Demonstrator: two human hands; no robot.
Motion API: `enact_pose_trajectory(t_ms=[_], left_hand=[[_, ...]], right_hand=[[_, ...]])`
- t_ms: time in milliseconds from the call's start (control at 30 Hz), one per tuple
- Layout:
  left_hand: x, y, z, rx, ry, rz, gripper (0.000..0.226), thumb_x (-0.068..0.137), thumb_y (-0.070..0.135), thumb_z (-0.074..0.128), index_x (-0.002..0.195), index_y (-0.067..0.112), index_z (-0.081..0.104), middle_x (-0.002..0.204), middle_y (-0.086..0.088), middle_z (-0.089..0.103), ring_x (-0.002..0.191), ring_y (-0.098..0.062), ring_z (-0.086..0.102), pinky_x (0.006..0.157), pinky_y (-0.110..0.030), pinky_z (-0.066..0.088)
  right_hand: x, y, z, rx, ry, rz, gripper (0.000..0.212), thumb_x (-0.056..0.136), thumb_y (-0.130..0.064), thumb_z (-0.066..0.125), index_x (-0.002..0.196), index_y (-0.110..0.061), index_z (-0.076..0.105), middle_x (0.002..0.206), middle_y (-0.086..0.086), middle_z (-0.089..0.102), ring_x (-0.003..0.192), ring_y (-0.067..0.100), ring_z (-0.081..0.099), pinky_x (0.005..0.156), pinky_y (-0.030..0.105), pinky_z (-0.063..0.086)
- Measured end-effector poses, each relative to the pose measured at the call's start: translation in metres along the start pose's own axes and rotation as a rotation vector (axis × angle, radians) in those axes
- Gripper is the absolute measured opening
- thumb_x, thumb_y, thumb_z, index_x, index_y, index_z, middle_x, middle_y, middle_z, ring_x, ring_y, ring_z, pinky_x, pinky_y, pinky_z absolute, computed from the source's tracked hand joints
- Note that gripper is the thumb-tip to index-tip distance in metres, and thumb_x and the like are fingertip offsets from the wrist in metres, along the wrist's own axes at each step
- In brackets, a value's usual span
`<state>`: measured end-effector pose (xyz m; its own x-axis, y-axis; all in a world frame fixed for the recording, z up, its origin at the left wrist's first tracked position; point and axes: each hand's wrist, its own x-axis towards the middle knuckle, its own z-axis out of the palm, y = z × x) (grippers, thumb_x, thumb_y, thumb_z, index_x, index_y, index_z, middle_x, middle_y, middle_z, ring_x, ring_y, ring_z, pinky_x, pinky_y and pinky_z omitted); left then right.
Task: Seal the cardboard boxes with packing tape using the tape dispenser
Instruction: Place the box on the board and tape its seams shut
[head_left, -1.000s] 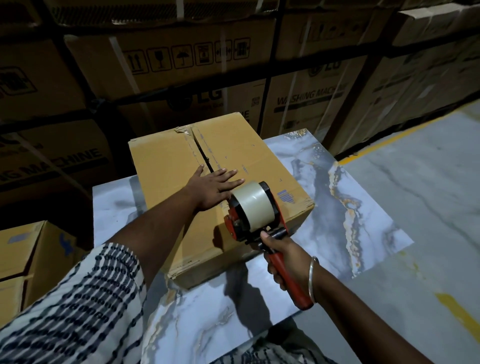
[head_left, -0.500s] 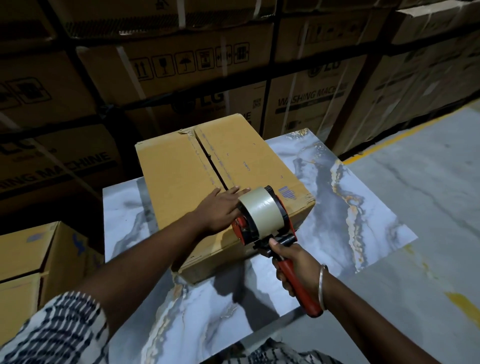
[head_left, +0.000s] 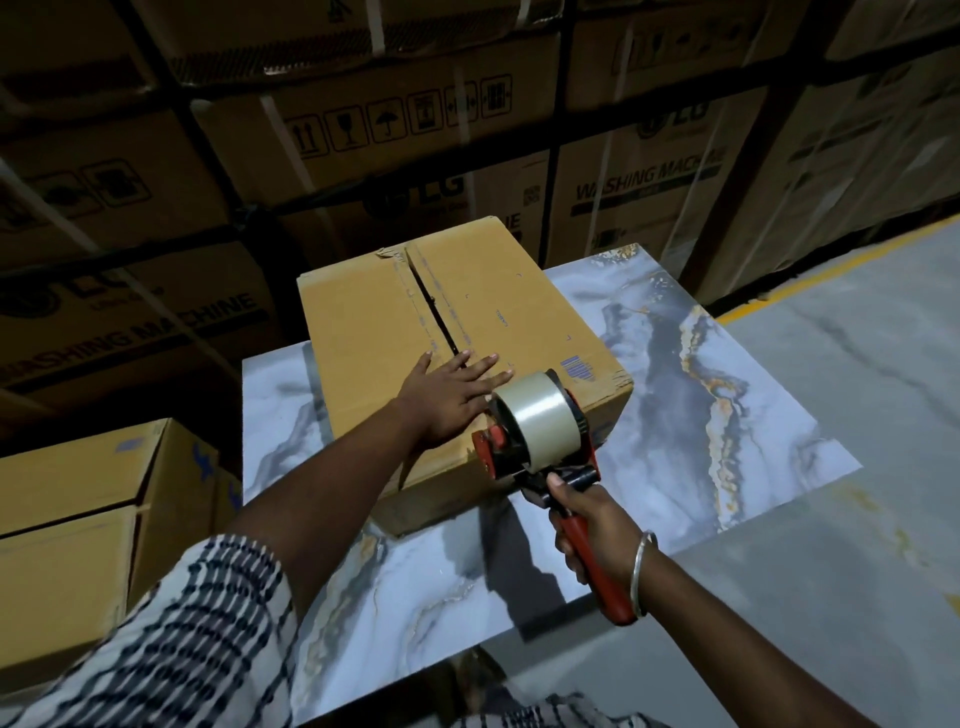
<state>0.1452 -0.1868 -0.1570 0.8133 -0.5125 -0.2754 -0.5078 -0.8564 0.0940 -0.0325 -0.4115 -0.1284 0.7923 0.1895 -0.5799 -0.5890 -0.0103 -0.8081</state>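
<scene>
Cardboard box (head_left: 467, 332) sits on marble-pattern desk (head_left: 675, 415), top flaps closed, dark seam (head_left: 434, 312) between them running from near edge to far edge, no tape visible on it. Left hand (head_left: 449, 397) lies flat on box top, fingers straight and spread across seam, pressing flaps down. Right hand (head_left: 592, 525) is wrapped round red handle of tape dispenser (head_left: 535, 436), thumb up by the roller; dispenser head sits at box's near top edge, just beside left hand's fingers. Clear tape roll (head_left: 537, 421) looks full.

Handling, as judgement: corrugated board is stiff but flaps give under pressure, so a flat palm beside the seam suits better than a pinch. Box looks light enough to slide on the smooth desk when tape is pulled, hence the holding hand. Dispenser is rigid, best held by handle only; cutter teeth at front are a hazard for nearby fingers. Tape is thin, sticky, wrinkles if pulled skew.

More cardboard boxes (head_left: 78, 519) stand left on floor.
</scene>
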Motion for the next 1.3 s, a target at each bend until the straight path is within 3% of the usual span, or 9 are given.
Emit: enact_pose_trajectory(t_ms=[200, 400, 600, 733, 867, 1000, 1133, 1233, 1300], left_hand=[[-0.02, 0.017, 0.006, -0.16, 0.056, 0.045, 0.049, 0.105, 0.056, 0.019, 0.148, 0.048, -0.002, 0.164, 0.017, 0.004, 0.154, -0.014, 0.002, 0.12, -0.058, 0.001], [-0.017, 0.013, 0.009, -0.107, 0.007, -0.053, 0.051, 0.106, 0.056, 0.019, 0.153, 0.045, 0.002, 0.151, 0.031, -0.012, 0.154, -0.012, -0.003, 0.12, -0.06, 0.001], [-0.014, 0.009, 0.008, -0.051, 0.02, -0.028, 0.041, 0.101, 0.061, 0.006, 0.139, 0.062, -0.008, 0.156, 0.03, -0.011, 0.154, -0.014, -0.003, 0.116, -0.066, -0.006], [-0.014, 0.01, 0.011, -0.048, 0.06, -0.035, 0.053, 0.091, 0.071, -0.011, 0.144, 0.068, -0.002, 0.162, 0.027, -0.002, 0.154, -0.013, -0.001, 0.115, -0.068, -0.01], [-0.012, 0.008, 0.012, -0.054, 0.069, -0.045, 0.045, 0.102, 0.062, 0.005, 0.147, 0.066, 0.003, 0.162, 0.027, -0.001, 0.154, -0.012, 0.0, 0.114, -0.067, -0.012], [-0.012, 0.008, 0.016, -0.049, 0.074, -0.041, 0.044, 0.103, 0.061, 0.006, 0.147, 0.066, 0.002, 0.162, 0.028, -0.002, 0.154, -0.012, -0.001, 0.114, -0.068, -0.012], [-0.011, 0.008, 0.014, -0.044, 0.066, -0.042, 0.044, 0.103, 0.061, 0.006, 0.146, 0.066, 0.001, 0.162, 0.028, -0.002, 0.154, -0.011, -0.001, 0.114, -0.068, -0.013], [-0.01, 0.014, 0.014, -0.036, 0.11, -0.057, 0.046, 0.106, 0.055, 0.011, 0.151, 0.059, 0.015, 0.164, 0.023, 0.009, 0.153, -0.013, 0.004, 0.115, -0.067, -0.009], [-0.008, 0.026, 0.011, -0.049, 0.246, 0.008, 0.047, 0.105, 0.046, 0.021, 0.149, 0.047, 0.036, 0.162, 0.014, 0.027, 0.151, -0.018, 0.021, 0.117, -0.063, 0.011]], right_hand=[[0.013, 0.027, 0.002, 0.13, 0.017, -0.113, 0.029, 0.095, -0.035, 0.065, 0.092, -0.011, 0.049, 0.064, 0.007, 0.029, 0.05, 0.019, 0.025, 0.049, 0.034, 0.015], [0.03, 0.024, -0.005, 0.128, 0.013, -0.142, 0.026, 0.096, -0.031, 0.065, 0.091, -0.008, 0.052, 0.065, 0.008, 0.036, 0.05, 0.019, 0.031, 0.047, 0.03, 0.021], [0.038, 0.036, -0.011, 0.136, -0.002, -0.187, 0.045, 0.077, -0.047, 0.069, 0.091, -0.008, 0.053, 0.065, 0.008, 0.04, 0.051, 0.02, 0.036, 0.046, 0.029, 0.025], [0.041, 0.056, -0.017, 0.127, 0.01, -0.211, 0.053, 0.068, -0.055, 0.072, 0.082, -0.008, 0.052, 0.06, 0.006, 0.038, 0.049, 0.018, 0.035, 0.045, 0.028, 0.025], [0.042, 0.07, -0.023, 0.127, 0.004, -0.228, 0.047, 0.066, -0.055, 0.072, 0.074, -0.013, 0.051, 0.055, 0.0, 0.042, 0.045, 0.015, 0.038, 0.043, 0.025, 0.029], [0.04, 0.082, -0.028, 0.155, -0.022, -0.245, 0.054, 0.066, -0.053, 0.073, 0.082, -0.005, 0.054, 0.056, 0.001, 0.044, 0.045, 0.014, 0.042, 0.042, 0.024, 0.032], [0.032, 0.099, -0.033, 0.157, 0.008, -0.253, 0.085, 0.068, -0.054, 0.073, 0.098, 0.023, 0.053, 0.056, 0.003, 0.045, 0.046, 0.013, 0.043, 0.043, 0.024, 0.033], [0.03, 0.102, -0.037, 0.148, 0.004, -0.256, 0.091, 0.066, -0.059, 0.079, 0.096, 0.023, 0.051, 0.057, 0.005, 0.046, 0.046, 0.014, 0.043, 0.043, 0.024, 0.033], [0.028, 0.103, -0.037, 0.152, 0.004, -0.252, 0.095, 0.059, -0.069, 0.083, 0.09, 0.016, 0.055, 0.06, 0.009, 0.046, 0.047, 0.016, 0.043, 0.044, 0.024, 0.033]])
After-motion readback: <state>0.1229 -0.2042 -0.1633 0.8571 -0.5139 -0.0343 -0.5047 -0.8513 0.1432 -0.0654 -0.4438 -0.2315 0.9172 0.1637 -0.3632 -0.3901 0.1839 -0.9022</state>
